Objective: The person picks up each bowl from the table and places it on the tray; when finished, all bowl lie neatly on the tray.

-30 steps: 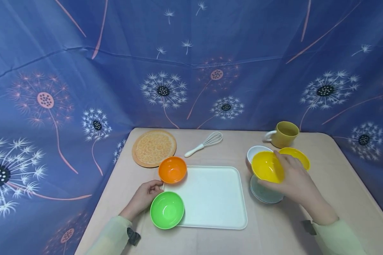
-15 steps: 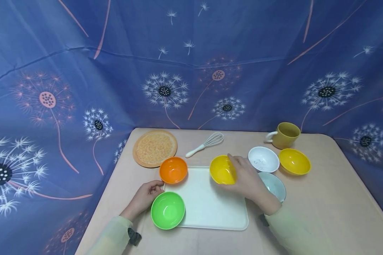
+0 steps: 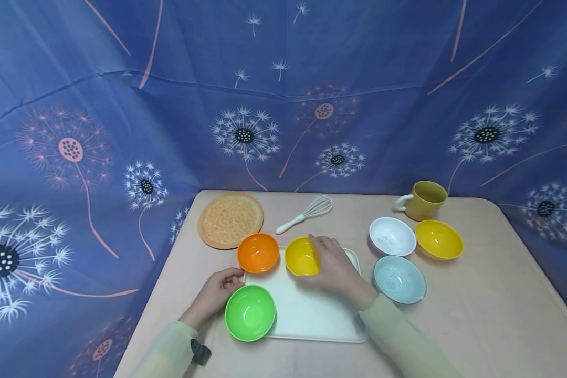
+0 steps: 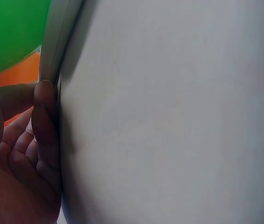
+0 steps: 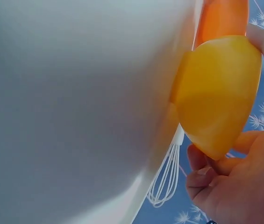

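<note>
right hand: grips a small yellow bowl by its right side. bowl upright between thumb, on the near wall, and bent fingers, on the far wall; spread only as wide as the bowl itself. placed over the far part of a white tray, just beside an orange bowl; contact of foot with tray not clear.

left hand: pinches the tray's left edge with thumb and forefinger tips, remaining fingers curled; between the orange bowl and a green bowl.

beyond the tray: whisk. to the right: pale blue bowl, white bowl, second yellow bowl, mug.
</note>
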A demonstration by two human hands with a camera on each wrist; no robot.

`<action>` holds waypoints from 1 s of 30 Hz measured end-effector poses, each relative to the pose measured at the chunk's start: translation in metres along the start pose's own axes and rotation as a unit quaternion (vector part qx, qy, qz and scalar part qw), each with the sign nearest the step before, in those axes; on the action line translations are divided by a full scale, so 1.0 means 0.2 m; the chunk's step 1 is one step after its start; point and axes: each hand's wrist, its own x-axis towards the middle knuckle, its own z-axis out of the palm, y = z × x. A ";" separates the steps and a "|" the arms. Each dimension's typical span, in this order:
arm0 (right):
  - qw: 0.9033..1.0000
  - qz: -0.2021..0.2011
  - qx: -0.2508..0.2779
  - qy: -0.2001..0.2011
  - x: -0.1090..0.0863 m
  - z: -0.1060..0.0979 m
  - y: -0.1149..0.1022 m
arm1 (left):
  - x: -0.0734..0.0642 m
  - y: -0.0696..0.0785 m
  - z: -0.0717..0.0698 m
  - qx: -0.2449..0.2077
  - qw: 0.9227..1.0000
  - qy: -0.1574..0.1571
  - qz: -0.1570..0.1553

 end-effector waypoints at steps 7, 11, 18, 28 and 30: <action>1.000 -0.006 0.002 -0.002 0.04 0.03 -0.01 | 0.00 0.00 0.00 0.003 1.000 -0.002 0.009; 1.000 -0.007 -0.002 -0.005 0.07 0.03 -0.02 | 0.00 0.00 0.00 0.005 1.000 -0.005 0.011; 1.000 -0.008 -0.022 -0.017 0.08 0.03 -0.03 | 0.00 0.01 0.00 -0.007 1.000 -0.002 0.006; 0.999 0.000 -0.036 -0.018 0.04 -0.05 0.01 | 0.00 0.02 0.00 -0.006 1.000 -0.001 -0.001; 0.999 -0.001 -0.039 -0.008 0.03 -0.10 0.04 | 0.00 0.01 0.00 -0.005 1.000 -0.002 -0.001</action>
